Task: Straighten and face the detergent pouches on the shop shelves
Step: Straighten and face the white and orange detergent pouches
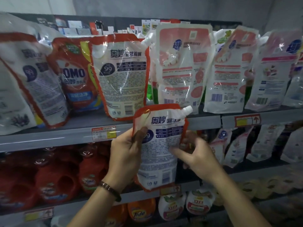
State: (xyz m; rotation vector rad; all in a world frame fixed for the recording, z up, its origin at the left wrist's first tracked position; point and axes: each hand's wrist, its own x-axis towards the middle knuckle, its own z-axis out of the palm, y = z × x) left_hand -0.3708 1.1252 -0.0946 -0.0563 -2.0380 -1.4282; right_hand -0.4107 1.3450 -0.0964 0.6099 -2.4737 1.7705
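A red-edged white detergent pouch with a corner spout is held in front of the shelves, back side towards me. My left hand grips its left edge, thumb on the printed face. My right hand holds the right edge, thumb across the front and fingers behind. On the upper shelf stand more pouches: a red OMO pouch showing its front, a matching pouch showing its back, and pink-and-white pouches with backs outward, several of them leaning.
Red detergent jugs fill the middle shelf at left, and small pouches lean at right. An orange Tide bottle and round pouches sit on the lowest shelf. Price tags hang on the shelf edges.
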